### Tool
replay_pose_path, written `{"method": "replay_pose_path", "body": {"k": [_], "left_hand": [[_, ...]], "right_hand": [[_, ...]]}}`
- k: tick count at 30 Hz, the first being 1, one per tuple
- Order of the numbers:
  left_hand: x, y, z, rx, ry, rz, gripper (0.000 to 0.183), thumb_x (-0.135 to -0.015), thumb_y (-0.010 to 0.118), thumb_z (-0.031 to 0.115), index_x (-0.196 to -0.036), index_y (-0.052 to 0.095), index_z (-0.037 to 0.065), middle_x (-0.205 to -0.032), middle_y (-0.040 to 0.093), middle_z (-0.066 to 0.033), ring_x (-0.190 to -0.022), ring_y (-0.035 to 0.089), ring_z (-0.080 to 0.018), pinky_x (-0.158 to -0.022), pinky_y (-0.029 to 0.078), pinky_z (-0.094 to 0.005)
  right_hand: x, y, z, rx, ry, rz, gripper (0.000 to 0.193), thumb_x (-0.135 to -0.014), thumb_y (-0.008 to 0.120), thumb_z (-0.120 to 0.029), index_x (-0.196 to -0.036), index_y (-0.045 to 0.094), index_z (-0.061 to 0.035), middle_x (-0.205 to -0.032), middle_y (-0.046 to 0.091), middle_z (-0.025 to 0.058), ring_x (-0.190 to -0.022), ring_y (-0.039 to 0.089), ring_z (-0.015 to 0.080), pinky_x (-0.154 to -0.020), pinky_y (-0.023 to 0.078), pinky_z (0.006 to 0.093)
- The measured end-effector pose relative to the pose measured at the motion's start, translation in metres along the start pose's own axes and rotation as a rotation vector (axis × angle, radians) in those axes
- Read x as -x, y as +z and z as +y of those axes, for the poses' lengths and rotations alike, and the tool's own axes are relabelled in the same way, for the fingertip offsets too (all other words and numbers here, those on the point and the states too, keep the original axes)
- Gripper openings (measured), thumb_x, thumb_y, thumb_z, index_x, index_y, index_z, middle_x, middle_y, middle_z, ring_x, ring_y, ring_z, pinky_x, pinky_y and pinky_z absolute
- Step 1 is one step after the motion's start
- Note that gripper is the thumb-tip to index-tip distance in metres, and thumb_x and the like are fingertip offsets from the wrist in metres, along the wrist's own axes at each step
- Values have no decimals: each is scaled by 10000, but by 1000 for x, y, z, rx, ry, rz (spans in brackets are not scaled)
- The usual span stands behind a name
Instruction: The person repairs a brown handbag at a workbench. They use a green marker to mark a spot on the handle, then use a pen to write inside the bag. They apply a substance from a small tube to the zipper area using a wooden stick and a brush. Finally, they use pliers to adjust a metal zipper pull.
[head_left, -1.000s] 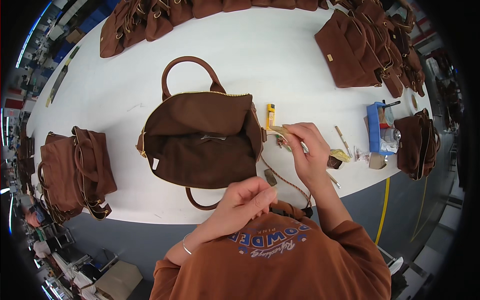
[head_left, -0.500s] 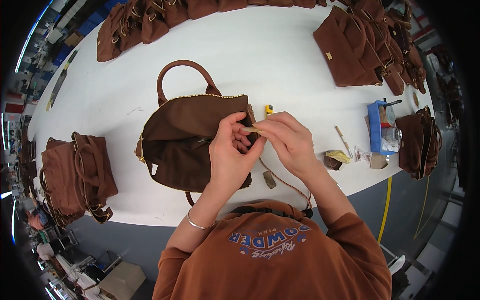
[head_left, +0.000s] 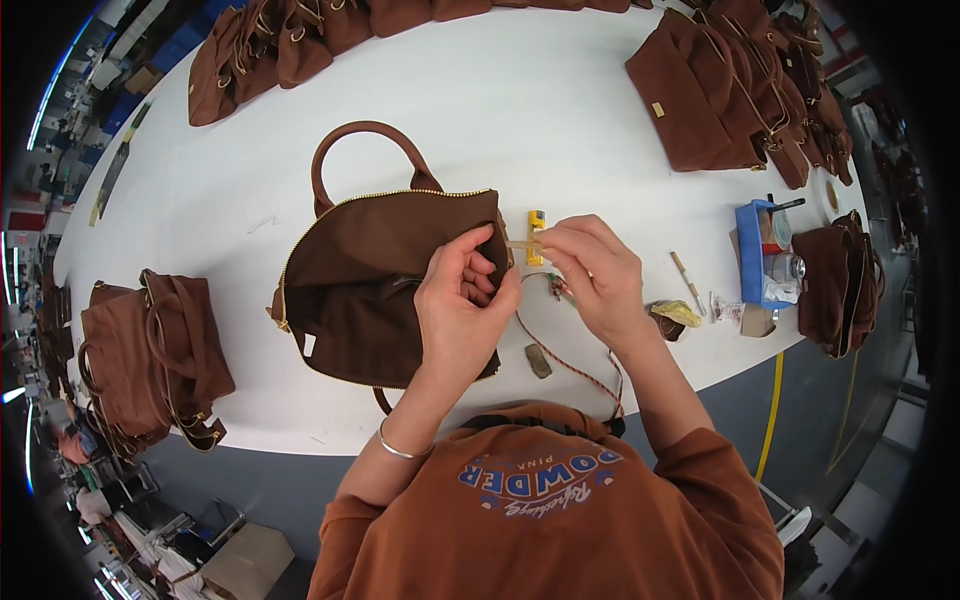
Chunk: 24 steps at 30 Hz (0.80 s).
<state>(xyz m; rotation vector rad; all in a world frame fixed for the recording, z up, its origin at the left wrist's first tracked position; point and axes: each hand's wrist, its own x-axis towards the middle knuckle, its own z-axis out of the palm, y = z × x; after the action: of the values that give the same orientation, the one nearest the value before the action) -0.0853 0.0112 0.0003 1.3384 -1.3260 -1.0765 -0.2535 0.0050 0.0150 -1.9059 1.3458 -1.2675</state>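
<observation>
A brown handbag lies on its side on the white table, its gold zip open and dark lining showing. At its right end my left hand is closed on the bag's edge, thumb and fingers curled there. Just to the right, my right hand pinches a thin, pale, flat strip between thumb and fingertips. The strip's left end reaches the bag's edge by my left fingers; whether it is joined to the bag I cannot tell. Behind the strip lies a small yellow tool, partly covered.
A twisted cord and a small dark block lie near my body. To the right are a pen-like stick, a small pot with yellow wrapping and a blue bin. Brown bags stand left, others far and right.
My right hand has moved slightly right, away from my left hand, drawing the strip's end with it. More of the yellow tool and the cord's end now shows. My left hand stays nearly in place.
</observation>
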Motion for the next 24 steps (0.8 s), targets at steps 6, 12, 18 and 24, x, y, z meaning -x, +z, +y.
{"method": "replay_pose_path", "body": {"k": [6, 12, 18, 24], "left_hand": [[1, 2, 6, -218, 128, 46, 342, -755, 767, 28, -1083, 678, -15, -828, 575, -48, -607, 541, -63, -558, 489, -204], [-3, -4, 2, -152, 145, 68, 220, -770, 748, 3, -990, 746, -3, -800, 595, -42, -569, 541, -49, -529, 476, -199], [-2, 1, -6, -48, 150, 110, 223, -772, 739, -14, -994, 747, -2, -811, 593, -33, -573, 514, -39, -521, 461, -193], [-1, -1, -5, -92, 118, 86, 252, -766, 743, -24, -1017, 744, -1, -813, 586, -27, -591, 510, -34, -524, 461, -188]], "right_hand": [[0, 18, -1, -106, -49, 7, 169, -862, 654, 6, -1026, 675, -25, -932, 625, 102, -783, 626, 231, -654, 509, 309], [1, 21, 4, 3, -160, 1, 176, -844, 649, 15, -1015, 674, -17, -926, 627, 106, -775, 630, 246, -647, 519, 320], [6, 2, 18, 107, -79, 53, 219, -804, 642, 41, -1011, 676, -24, -910, 626, 113, -754, 629, 265, -639, 524, 325], [8, 25, 6, 14, -202, 48, 288, -771, 642, 70, -1037, 678, -34, -911, 615, 116, -773, 624, 264, -628, 525, 328]]}}
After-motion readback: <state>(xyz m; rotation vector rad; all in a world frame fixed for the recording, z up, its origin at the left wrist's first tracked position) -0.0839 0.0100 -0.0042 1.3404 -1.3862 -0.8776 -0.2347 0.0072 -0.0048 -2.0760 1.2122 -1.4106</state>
